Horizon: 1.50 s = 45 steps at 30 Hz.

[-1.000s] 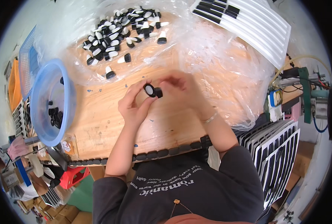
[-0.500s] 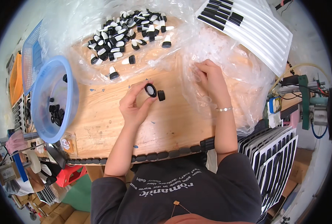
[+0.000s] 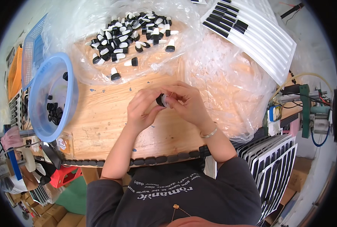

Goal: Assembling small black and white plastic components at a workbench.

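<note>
Above the middle of the wooden table (image 3: 100, 125), my two hands meet. My left hand (image 3: 140, 109) pinches a round black cap (image 3: 160, 100) between thumb and fingers. Against its open side, my right hand (image 3: 189, 106) holds a small translucent piece (image 3: 165, 100); fingers hide most of it. Beyond my hands, black caps with white rounded stems (image 3: 119, 41) lie heaped on a clear plastic sheet (image 3: 81, 72), with a few standing apart nearer me. To the right, a clear bag (image 3: 229, 94) spreads over the table, holding many small translucent pieces (image 3: 221, 53).
A blue basin (image 3: 73, 94) with several black caps inside stands at the left. White ribbed trays (image 3: 263, 45) holding black strips lie at the far right. More trays (image 3: 274, 166) stand stacked beside my right arm, below a clamp-like device (image 3: 306, 109). Dark padding (image 3: 149, 160) lines the table's near edge.
My right hand has come from the bag of translucent pieces to my left hand, bringing a piece. The left hand has turned the black cap sideways towards it.
</note>
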### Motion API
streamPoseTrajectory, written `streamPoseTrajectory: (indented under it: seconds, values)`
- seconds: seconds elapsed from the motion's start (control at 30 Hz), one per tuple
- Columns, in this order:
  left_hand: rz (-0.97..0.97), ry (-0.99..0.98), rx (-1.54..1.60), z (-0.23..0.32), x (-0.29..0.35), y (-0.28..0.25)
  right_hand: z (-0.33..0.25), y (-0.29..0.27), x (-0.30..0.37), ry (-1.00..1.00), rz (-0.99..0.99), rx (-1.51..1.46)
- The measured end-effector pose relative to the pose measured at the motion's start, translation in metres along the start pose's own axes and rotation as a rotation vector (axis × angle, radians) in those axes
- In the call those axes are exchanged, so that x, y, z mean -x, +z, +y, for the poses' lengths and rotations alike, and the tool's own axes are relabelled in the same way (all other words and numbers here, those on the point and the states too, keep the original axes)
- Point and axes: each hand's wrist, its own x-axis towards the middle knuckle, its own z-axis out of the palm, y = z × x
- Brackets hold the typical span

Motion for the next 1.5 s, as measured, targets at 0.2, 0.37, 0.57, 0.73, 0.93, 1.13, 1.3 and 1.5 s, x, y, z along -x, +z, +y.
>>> streamPoseTrajectory:
  seconds: [0.2, 0.37, 0.57, 0.73, 0.93, 1.13, 1.3, 1.5]
  values:
    - [-0.056, 0.002, 0.1, 0.002, 0.0, 0.001, 0.005, -0.001, 0.002, 0.157, -0.095, -0.273]
    - [-0.049, -0.007, 0.095, 0.002, 0.003, 0.003, 0.007, 0.005, 0.002, 0.289, -0.099, -0.387]
    - [-0.068, -0.143, 0.078, 0.0, 0.002, -0.002, 0.006, -0.006, -0.007, 0.431, -0.298, -0.444]
    - [-0.161, -0.087, 0.127, -0.001, 0.0, -0.006, 0.01, -0.006, -0.005, 0.455, -0.325, -0.523]
    - [-0.18, -0.111, 0.064, 0.001, 0.0, -0.01, 0.017, 0.011, 0.002, 0.411, -0.222, -0.583]
    - [-0.282, -0.221, 0.186, 0.001, -0.003, -0.018, 0.019, -0.003, -0.005, 0.477, -0.356, -0.68]
    - [-0.333, -0.251, 0.27, 0.005, -0.007, -0.021, 0.018, 0.0, -0.002, 0.455, -0.401, -0.717]
    - [-0.334, -0.195, 0.207, 0.002, -0.005, -0.025, 0.013, 0.012, 0.003, 0.471, -0.287, -0.622]
